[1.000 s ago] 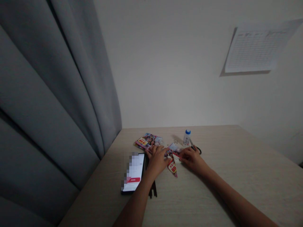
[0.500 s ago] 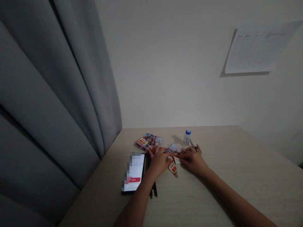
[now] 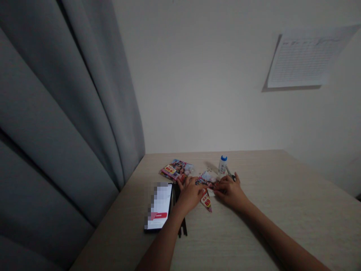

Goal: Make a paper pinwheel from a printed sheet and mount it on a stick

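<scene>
Phone (image 3: 158, 207), its screen partly pixelated, lies left of leaflets (image 3: 176, 170) reading "89.9". Bent left-hand fingers touch the printed paper (image 3: 207, 178), which lies on the table between both hands; its triangular piece (image 3: 207, 201), marked "89", tapers toward the near edge, long axis slanting slightly right. The right hand (image 3: 230, 191) meets the paper's right end; whether either hand pinches, I cannot tell.
</scene>
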Motion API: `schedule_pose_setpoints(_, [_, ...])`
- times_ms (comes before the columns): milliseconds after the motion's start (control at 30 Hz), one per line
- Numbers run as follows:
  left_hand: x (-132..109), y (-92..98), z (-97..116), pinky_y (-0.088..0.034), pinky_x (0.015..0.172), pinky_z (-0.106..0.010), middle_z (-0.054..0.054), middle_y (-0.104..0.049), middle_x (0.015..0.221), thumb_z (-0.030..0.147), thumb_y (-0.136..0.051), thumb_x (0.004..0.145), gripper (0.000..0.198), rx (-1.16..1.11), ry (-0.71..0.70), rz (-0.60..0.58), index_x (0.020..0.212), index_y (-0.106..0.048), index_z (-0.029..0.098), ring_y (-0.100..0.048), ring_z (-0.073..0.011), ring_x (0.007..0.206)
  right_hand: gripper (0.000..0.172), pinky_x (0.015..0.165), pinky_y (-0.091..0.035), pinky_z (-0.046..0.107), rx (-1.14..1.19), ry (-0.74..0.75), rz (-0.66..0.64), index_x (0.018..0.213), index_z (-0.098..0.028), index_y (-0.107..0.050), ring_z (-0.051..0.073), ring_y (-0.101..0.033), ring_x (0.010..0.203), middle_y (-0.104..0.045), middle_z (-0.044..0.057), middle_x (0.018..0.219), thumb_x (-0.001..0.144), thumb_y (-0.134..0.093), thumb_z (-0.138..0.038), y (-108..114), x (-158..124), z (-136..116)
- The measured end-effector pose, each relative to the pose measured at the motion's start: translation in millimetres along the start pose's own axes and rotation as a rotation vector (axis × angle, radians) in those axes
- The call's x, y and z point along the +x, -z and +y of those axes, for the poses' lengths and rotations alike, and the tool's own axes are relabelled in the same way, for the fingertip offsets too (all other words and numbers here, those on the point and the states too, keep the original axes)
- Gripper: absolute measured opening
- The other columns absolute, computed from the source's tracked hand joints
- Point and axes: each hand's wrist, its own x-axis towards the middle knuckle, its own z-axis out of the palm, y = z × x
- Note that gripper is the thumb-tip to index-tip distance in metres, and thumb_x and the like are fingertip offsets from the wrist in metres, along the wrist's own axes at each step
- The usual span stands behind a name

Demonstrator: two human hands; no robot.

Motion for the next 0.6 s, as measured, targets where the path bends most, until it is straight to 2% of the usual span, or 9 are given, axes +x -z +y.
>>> schedule_pose_setpoints(300, [-0.3,-1.2,-0.8,0.006,0.111,-0.076,-0.002,-0.05,0.145,0.035,-0.057,0.093,0.03,0.001,-0.01,-0.018,0.116,-0.069,0.05,-0.03,-0.0338,0.142,0.016,0.111,0.007,0.073,0.002,0.001,-0.018,0.092,-0.037,-0.077,0.029,-0.057,0.111,-0.077,0.001,0.1,0.087,-0.063,-0.042,2.1,-0.1,-1.9])
schedule_pose_setpoints(600, [-0.9,-1.0,-1.8,0.002,0.11,-0.078,-0.002,-0.05,0.144,0.037,-0.054,0.095,0.029,0.02,-0.02,-0.027,0.117,-0.069,0.051,-0.032,-0.0343,0.141,0.017,0.112,0.009,0.071,0.006,0.006,-0.023,0.099,-0.038,-0.076,0.028,-0.056,0.115,-0.077,0.0,0.103,0.088,-0.064,-0.042,5.2,-0.5,0.3])
